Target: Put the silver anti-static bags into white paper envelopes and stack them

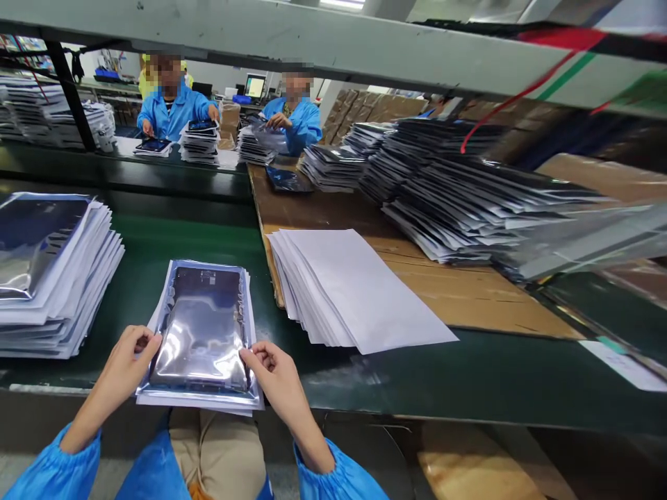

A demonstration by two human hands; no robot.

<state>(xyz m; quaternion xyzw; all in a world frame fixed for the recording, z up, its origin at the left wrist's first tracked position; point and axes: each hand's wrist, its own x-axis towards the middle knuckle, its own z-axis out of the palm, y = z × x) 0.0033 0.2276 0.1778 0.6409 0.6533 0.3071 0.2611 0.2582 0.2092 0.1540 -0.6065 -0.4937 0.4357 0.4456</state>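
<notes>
A dark, flat rectangular panel in a shiny clear plastic bag lies on a few white paper sheets at the table's front edge. On its left side, the thumb and fingers of my left hand pinch the edge of the bag. My right hand grips the opposite edge in the same way, its fingers curled in. Whether the paper beneath is also pinched cannot be made out. To the left stands a tall stack of similar bagged panels and paper. A fanned pile of white paper lies to the right.
Brown cardboard covers part of the dark green table. Large leaning stacks of bagged panels rest on it. A grey beam crosses overhead, with a red cord hanging. Two people in blue work opposite.
</notes>
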